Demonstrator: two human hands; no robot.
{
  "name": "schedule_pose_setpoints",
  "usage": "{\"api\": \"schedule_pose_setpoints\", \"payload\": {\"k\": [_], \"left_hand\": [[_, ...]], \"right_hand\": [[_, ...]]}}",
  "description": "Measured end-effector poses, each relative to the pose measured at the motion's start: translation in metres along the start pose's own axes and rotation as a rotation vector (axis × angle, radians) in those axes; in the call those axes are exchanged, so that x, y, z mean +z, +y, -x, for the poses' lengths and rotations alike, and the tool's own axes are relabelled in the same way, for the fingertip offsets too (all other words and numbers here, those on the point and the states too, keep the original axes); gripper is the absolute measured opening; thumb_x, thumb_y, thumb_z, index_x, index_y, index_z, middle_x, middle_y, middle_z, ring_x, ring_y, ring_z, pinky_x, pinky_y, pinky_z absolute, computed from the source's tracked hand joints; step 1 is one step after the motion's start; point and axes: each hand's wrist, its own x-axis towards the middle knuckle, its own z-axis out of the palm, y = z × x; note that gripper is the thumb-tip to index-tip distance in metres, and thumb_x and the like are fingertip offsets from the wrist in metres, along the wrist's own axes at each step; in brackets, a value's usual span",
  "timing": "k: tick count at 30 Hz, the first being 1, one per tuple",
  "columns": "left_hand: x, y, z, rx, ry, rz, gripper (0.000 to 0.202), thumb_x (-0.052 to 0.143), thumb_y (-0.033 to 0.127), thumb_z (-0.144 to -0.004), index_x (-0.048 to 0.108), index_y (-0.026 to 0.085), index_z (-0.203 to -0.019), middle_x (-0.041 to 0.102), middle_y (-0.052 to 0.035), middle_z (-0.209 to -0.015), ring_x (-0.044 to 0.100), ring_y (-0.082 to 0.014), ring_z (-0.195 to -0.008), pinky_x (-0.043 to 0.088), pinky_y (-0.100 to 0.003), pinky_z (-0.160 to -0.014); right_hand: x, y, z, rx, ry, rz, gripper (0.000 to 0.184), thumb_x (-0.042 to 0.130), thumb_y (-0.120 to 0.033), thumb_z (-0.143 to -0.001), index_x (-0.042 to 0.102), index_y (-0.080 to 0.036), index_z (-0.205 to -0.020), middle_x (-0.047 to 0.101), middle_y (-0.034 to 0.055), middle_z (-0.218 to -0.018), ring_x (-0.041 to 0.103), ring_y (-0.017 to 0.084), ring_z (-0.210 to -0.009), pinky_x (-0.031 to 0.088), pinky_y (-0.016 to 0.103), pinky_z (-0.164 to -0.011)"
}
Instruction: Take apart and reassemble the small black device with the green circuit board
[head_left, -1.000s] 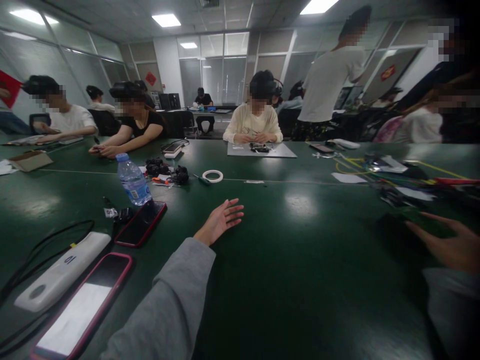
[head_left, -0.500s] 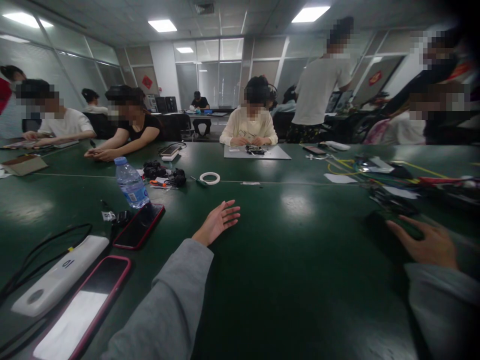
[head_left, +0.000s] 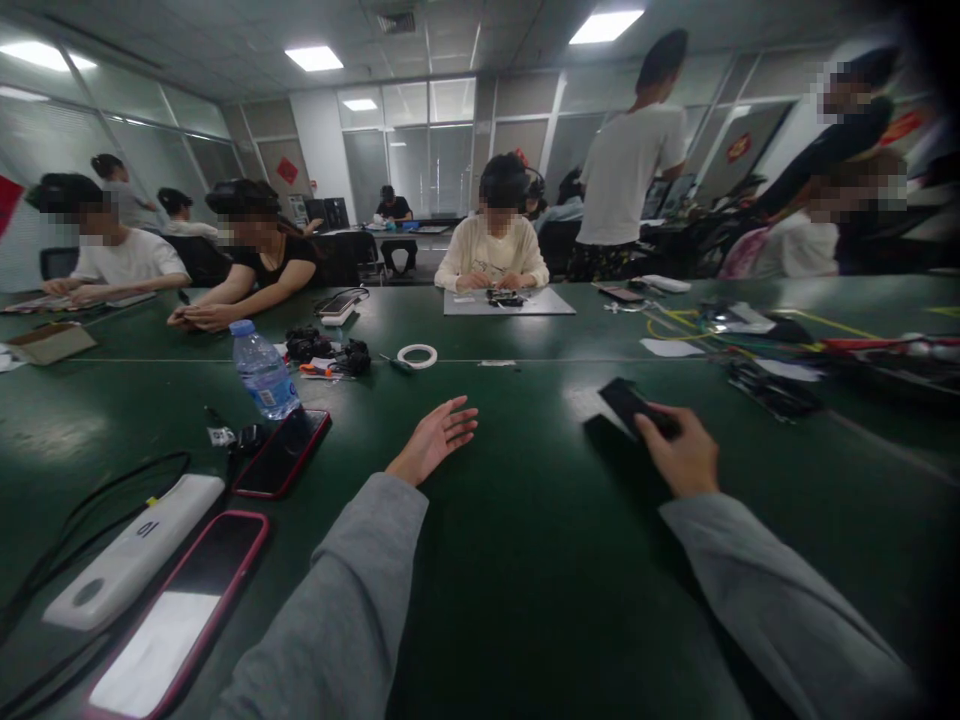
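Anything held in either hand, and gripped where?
The right hand holds a dark flat object by its near end; the left hand holds nothing.

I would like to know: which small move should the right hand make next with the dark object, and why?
Probably the right hand should bring the dark object toward the left hand: it seems held above the table, and the left hand is open, fingers extended, holding nothing.

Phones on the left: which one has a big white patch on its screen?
The pink-edged phone, nearest the camera beside the white device. The red-edged phone by the water bottle has a dark screen.
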Motion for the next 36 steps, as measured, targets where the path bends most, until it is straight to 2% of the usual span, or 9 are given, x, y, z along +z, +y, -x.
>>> {"api": "schedule_pose_setpoints", "payload": {"k": [3, 6, 10, 13, 16, 21, 24, 29, 36], "left_hand": [[0.0, -0.003, 0.0, 0.028, 0.019, -0.004, 0.041, 0.065, 0.033, -0.082, 0.059, 0.022, -0.121, 0.059, -0.0119, -0.127, 0.06, -0.0211, -0.109, 0.045, -0.038, -0.097], [0.001, -0.007, -0.001, 0.047, -0.017, -0.01, 0.04, 0.071, 0.023, -0.076, 0.062, 0.019, -0.114, 0.061, -0.0108, -0.122, 0.061, -0.0183, -0.106, 0.044, -0.034, -0.097], [0.001, -0.011, -0.002, 0.105, -0.054, -0.049, 0.038, 0.075, 0.018, -0.072, 0.064, 0.014, -0.108, 0.065, -0.0098, -0.111, 0.063, -0.0165, -0.095, 0.045, -0.031, -0.091], [0.002, -0.011, -0.002, 0.143, -0.025, -0.07, 0.039, 0.076, 0.018, -0.07, 0.064, 0.013, -0.106, 0.066, -0.0091, -0.107, 0.063, -0.0173, -0.095, 0.045, -0.032, -0.092], [0.003, -0.01, -0.001, 0.166, -0.024, -0.103, 0.042, 0.078, 0.018, -0.067, 0.064, 0.013, -0.106, 0.067, -0.0084, -0.105, 0.063, -0.0171, -0.095, 0.044, -0.032, -0.092], [0.0, -0.011, -0.005, 0.184, 0.085, -0.13, 0.045, 0.08, 0.026, -0.065, 0.062, 0.012, -0.104, 0.067, -0.0098, -0.104, 0.063, -0.0176, -0.092, 0.043, -0.034, -0.092], [-0.002, -0.012, -0.006, 0.192, 0.078, -0.226, 0.05, 0.082, 0.026, -0.062, 0.061, 0.013, -0.105, 0.066, -0.0099, -0.104, 0.063, -0.0186, -0.093, 0.043, -0.037, -0.092], [-0.003, -0.011, -0.006, 0.198, 0.045, -0.385, 0.052, 0.082, 0.03, -0.061, 0.06, 0.013, -0.105, 0.066, -0.0097, -0.101, 0.062, -0.0203, -0.094, 0.042, -0.039, -0.092], [-0.003, -0.01, -0.004, 0.192, 0.038, -0.413, 0.051, 0.081, 0.031, -0.061, 0.06, 0.014, -0.105, 0.065, -0.01, -0.101, 0.061, -0.0208, -0.094, 0.042, -0.038, -0.09]], "right_hand": [[0.06, -0.074, 0.049, 0.252, -0.302, -0.578, 0.041, 0.074, -0.043, -0.068, 0.059, -0.023, -0.1, 0.063, 0.0045, -0.093, 0.06, 0.02, -0.085, 0.049, 0.036, -0.077], [0.1, -0.13, 0.091, 0.579, -0.541, -1.033, 0.041, 0.079, -0.036, -0.065, 0.058, -0.025, -0.099, 0.065, 0.0005, -0.09, 0.063, 0.017, -0.08, 0.054, 0.031, -0.069], [0.119, -0.159, 0.115, 0.929, -0.646, -1.341, 0.023, 0.074, -0.024, -0.073, 0.059, -0.023, -0.09, 0.066, -0.0002, -0.086, 0.065, 0.015, -0.081, 0.057, 0.032, -0.078], [0.119, -0.157, 0.116, 1.03, -0.684, -1.398, 0.016, 0.07, -0.021, -0.078, 0.06, -0.021, -0.091, 0.067, 0.0013, -0.091, 0.065, 0.015, -0.085, 0.057, 0.031, -0.082], [0.116, -0.151, 0.112, 0.959, -0.761, -1.385, 0.018, 0.069, -0.024, -0.08, 0.063, -0.021, -0.096, 0.067, 0.001, -0.094, 0.064, 0.014, -0.086, 0.056, 0.029, -0.079], [0.116, -0.143, 0.105, 0.637, -0.87, -1.23, 0.027, 0.075, -0.029, -0.075, 0.065, -0.018, -0.098, 0.065, 0.001, -0.098, 0.06, 0.01, -0.088, 0.05, 0.018, -0.076], [0.117, -0.138, 0.1, 0.535, -0.894, -1.156, 0.038, 0.079, -0.028, -0.071, 0.064, -0.018, -0.104, 0.064, 0.0023, -0.103, 0.059, 0.011, -0.093, 0.048, 0.02, -0.081], [0.116, -0.131, 0.097, 0.518, -0.928, -1.078, 0.05, 0.08, -0.028, -0.069, 0.06, -0.018, -0.114, 0.061, 0.0057, -0.114, 0.058, 0.016, -0.103, 0.047, 0.027, -0.089], [0.115, -0.129, 0.097, 0.553, -0.976, -1.09, 0.054, 0.08, -0.027, -0.069, 0.059, -0.016, -0.117, 0.059, 0.0082, -0.12, 0.059, 0.016, -0.104, 0.047, 0.027, -0.09]]}}
